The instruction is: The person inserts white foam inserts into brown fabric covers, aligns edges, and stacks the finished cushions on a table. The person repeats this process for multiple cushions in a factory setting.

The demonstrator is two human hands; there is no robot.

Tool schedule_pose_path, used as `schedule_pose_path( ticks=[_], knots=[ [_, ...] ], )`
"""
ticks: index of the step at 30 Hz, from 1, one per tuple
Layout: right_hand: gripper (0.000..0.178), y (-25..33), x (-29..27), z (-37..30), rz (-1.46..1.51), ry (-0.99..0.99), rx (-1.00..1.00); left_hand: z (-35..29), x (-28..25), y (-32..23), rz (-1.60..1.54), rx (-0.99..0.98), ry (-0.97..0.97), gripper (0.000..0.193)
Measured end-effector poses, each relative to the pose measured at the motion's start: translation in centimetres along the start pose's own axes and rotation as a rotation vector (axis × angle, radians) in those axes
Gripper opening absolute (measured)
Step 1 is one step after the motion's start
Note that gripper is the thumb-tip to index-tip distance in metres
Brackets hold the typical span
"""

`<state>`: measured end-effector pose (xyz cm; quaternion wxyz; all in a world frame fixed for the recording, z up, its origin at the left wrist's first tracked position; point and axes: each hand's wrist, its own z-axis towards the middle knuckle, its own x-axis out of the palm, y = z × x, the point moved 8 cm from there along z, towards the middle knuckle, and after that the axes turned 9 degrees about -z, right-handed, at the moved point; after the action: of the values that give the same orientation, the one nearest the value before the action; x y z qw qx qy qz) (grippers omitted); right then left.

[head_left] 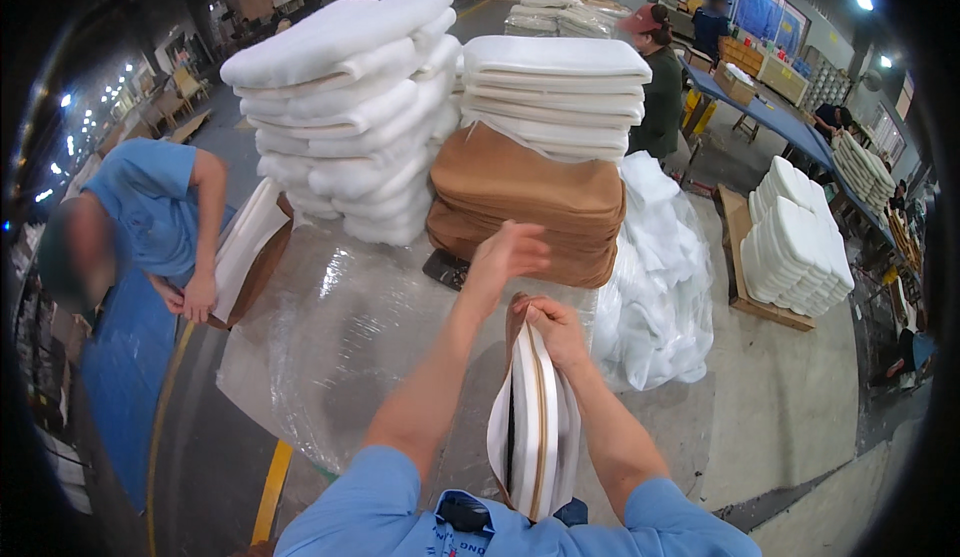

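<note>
My right hand (552, 329) is closed on the top end of a cushion (540, 417) that stands on edge against my body. This cushion has white padding, a tan strip along its middle and a brown fabric edge near my fingers. A dark gap shows between its layers on the left. My left hand (508, 260) is raised in front of the stack of brown cushion covers (530, 182), slightly blurred, its fingers stretched out and nothing in them. Folded white padding (555, 82) lies on top of the brown stack.
A tall pile of white padding (340, 107) stands left of the brown stack on a plastic-wrapped table (330, 327). To the right is a clear bag of white stuffing (655, 277). Further right, white cushions (795, 242) sit on a pallet. A co-worker (150, 197) at left handles another cushion.
</note>
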<state>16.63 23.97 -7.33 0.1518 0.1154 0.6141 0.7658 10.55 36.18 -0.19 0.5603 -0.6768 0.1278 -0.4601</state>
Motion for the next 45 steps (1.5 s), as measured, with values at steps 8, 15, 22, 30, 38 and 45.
schedule_pose_path(
  ticks=[8, 15, 22, 30, 38, 45],
  knots=[
    [0.015, -2.4, -1.2, -1.8, 0.018, -0.067, 0.085, 0.4, 6.0, 7.9, 0.205, -0.526, 0.463, 0.093],
    [0.014, -2.4, -1.4, -2.7, -0.009, -0.039, 0.079, -0.7, 3.9, 6.2, -0.028, -0.252, 0.263, 0.072],
    [0.015, -2.5, -13.5, -6.8, 0.195, -0.333, 0.129, -23.8, -10.6, 18.1, 0.281, -0.481, -0.406, 0.035],
    [0.061, -7.2, -20.8, -18.7, 0.318, -0.714, 0.565, -36.7, -1.1, 19.7, -0.574, -0.751, -0.426, 0.064],
    [0.065, -2.5, -16.6, -24.6, 0.328, -0.557, 0.508, -31.2, -9.2, 2.1, 0.283, -0.002, -0.318, 0.039],
    [0.067, -6.8, -11.8, -30.2, 0.349, -0.660, 0.496, -34.1, -12.2, 4.2, 0.569, 0.025, -0.304, 0.042]
  ],
)
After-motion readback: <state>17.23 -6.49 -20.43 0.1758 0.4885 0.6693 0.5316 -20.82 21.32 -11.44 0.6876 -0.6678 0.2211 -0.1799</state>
